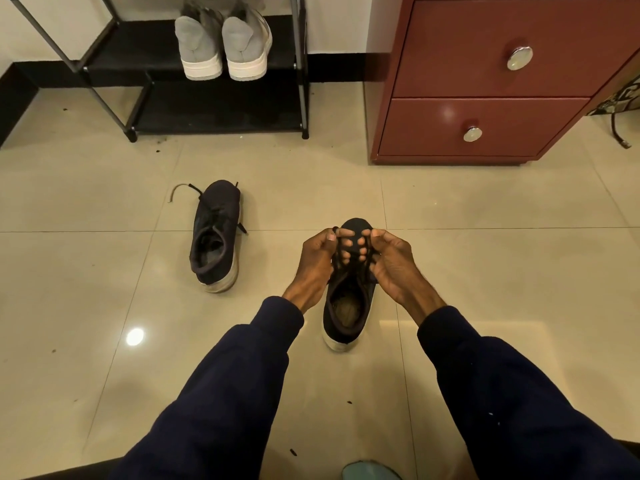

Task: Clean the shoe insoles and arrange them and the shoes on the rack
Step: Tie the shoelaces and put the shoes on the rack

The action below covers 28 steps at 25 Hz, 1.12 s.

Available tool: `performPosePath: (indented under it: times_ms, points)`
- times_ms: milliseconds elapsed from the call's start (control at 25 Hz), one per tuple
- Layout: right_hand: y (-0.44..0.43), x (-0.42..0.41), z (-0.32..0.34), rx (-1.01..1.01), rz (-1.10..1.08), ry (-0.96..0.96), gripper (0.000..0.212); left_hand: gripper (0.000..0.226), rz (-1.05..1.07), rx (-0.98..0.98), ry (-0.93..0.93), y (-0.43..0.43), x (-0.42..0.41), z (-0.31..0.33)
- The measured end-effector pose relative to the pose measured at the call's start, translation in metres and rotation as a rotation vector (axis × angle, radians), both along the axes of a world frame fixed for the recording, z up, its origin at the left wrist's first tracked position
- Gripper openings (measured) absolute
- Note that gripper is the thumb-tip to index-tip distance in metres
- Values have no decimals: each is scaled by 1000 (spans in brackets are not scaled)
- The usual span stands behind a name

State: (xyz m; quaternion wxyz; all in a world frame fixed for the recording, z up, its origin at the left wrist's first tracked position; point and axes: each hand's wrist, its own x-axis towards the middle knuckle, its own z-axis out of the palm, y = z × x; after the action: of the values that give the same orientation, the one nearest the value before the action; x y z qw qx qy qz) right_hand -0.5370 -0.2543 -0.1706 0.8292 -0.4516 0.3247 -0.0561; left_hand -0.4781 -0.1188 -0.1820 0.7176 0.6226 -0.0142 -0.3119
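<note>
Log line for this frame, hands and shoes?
left hand: pinching laces | right hand: pinching laces | near dark shoe: on floor between hands | second dark shoe: floor, unattended | grey pair: on rack

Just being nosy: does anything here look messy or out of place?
Yes. The dark shoe lying apart on the floor has a lace trailing loose, its end pale as if worn. Also, dark specks dot the floor by the rack.

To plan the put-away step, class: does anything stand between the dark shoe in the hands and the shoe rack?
Nothing visible does. Bare floor tiles lie between the held shoe and the rack. The other dark shoe lies off to the left of that line, and a grey pair sits on the upper shelf.
</note>
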Motion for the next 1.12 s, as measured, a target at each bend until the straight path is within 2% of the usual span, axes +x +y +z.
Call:
performPosePath:
  times_ms: [240,400,560,800,960,1120]
  points:
    - [0,-7,-6,18,60,-60,27,27,-131,-50,-85,2,-1,-14]
    - [4,-7,-5,-183,61,-3,22,22,-137,-58,-77,4,1,-9]
    - [6,-8,-7,-283,2,101,22,18,-92,-44,-42,5,6,0]
    - [8,-11,-12,-286,-112,88,11,22,-122,14,-52,-1,3,-6]
    - [11,-12,-11,-216,-168,105,17,26,-119,20,-47,-2,1,-11]
    - [15,-14,-11,-237,-214,173,18,19,-24,33,-8,-3,-3,-6]
